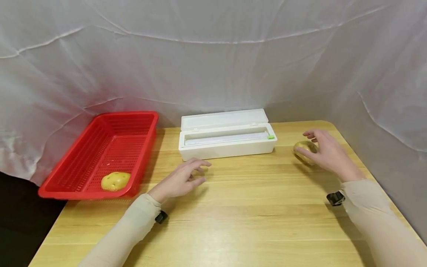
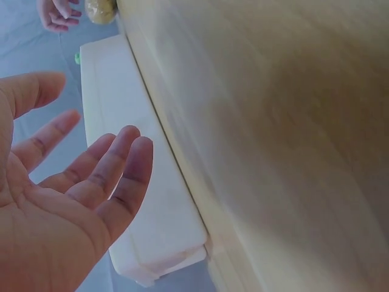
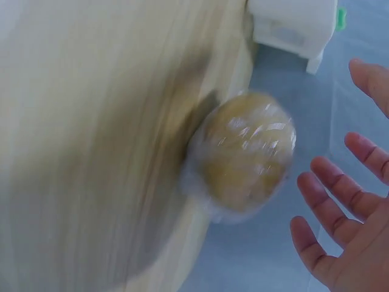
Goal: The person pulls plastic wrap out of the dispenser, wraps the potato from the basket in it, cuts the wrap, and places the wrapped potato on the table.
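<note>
A potato wrapped in clear plastic film (image 3: 246, 152) rests on the right side of the table. Beside it is my right hand (image 1: 325, 152); the right wrist view shows a gap between its spread fingers (image 3: 331, 188) and the potato. My left hand (image 1: 181, 180) hovers over the table with loosely bent fingers, holding nothing. It is nearest to the white cling film dispenser (image 1: 230, 148), which stands behind it with its lid (image 1: 225, 119) raised. Inside the dispenser lies a roll of film (image 1: 227, 138), and a green slider (image 1: 270, 137) sits at its right end.
A red plastic basket (image 1: 143, 163) stands at the left of the wooden table (image 1: 233, 222). Another potato (image 1: 115, 181) lies in its near right corner. Grey-white cloth (image 1: 213, 70) hangs behind the table and along its right side.
</note>
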The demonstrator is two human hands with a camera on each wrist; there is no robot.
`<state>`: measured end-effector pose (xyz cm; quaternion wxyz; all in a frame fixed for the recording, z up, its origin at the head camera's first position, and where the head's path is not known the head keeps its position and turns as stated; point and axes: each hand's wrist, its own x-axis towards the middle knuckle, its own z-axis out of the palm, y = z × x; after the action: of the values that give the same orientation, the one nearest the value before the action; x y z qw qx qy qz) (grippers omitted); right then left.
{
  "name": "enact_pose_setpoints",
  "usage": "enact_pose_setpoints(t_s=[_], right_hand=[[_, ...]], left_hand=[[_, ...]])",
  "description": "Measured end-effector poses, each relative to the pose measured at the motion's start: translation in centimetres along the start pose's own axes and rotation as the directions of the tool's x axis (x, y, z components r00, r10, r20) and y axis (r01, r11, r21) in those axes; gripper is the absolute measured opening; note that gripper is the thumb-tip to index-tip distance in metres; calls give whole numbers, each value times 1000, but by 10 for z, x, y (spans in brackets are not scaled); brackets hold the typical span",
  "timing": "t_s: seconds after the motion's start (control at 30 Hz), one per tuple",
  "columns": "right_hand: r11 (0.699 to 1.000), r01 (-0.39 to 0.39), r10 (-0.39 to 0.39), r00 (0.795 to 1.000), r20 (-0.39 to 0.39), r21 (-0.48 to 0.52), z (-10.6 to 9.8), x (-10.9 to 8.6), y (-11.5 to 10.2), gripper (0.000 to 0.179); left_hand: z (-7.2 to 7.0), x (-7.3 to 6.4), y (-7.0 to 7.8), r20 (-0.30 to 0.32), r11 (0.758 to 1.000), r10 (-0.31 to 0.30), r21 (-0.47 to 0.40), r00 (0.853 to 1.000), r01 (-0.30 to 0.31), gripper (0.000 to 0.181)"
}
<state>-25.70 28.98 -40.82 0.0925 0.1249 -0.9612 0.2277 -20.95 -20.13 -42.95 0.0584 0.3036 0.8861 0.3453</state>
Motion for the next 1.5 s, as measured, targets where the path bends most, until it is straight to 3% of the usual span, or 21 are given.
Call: enact_pose_setpoints(t_s=[0.2, 0.33, 0.43, 0.53, 0.6, 0.63, 0.7, 0.83, 1.17, 1.37, 1.5], right_hand=[[994, -15, 12, 1000, 28, 106, 7, 7, -23, 67], [980, -56, 38, 995, 94, 192, 15, 14, -40, 69], [969, -93, 61, 987, 148, 228, 22, 20, -49, 71], [954, -134, 84, 978, 190, 267, 29, 25, -55, 74], [946, -151, 93, 974, 207, 288, 34, 27, -57, 75], [941, -155, 92, 973, 214, 301, 36, 28, -58, 76], [934, -158, 89, 971, 221, 320, 41, 29, -60, 77], [935, -139, 70, 974, 217, 326, 47, 31, -62, 78], [956, -101, 48, 980, 193, 275, 47, 26, -68, 74], [967, -98, 54, 981, 187, 235, 44, 21, -72, 72], [978, -87, 54, 983, 177, 188, 42, 22, -75, 66]], left_hand=[[-6, -1, -1, -80, 999, -35, -34, 996, 32, 49], [-11, 1, -3, -199, 997, -74, -6, 977, 74, 45], [-13, 4, -5, -320, 989, -140, -3, 937, 147, 43], [-16, 7, -5, -428, 970, -236, -43, 872, 241, 46], [-18, 9, -6, -469, 954, -287, -61, 835, 294, 48], [-19, 10, -6, -476, 946, -310, -69, 823, 316, 50], [-20, 12, -8, -476, 937, -335, -72, 813, 343, 52], [-21, 16, -11, -454, 929, -357, -85, 816, 359, 54], [-23, 19, -16, -452, 945, -323, -119, 831, 303, 53], [-25, 23, -21, -450, 950, -306, -82, 839, 302, 52], [-30, 26, -20, -458, 949, -273, 14, 846, 314, 48]])
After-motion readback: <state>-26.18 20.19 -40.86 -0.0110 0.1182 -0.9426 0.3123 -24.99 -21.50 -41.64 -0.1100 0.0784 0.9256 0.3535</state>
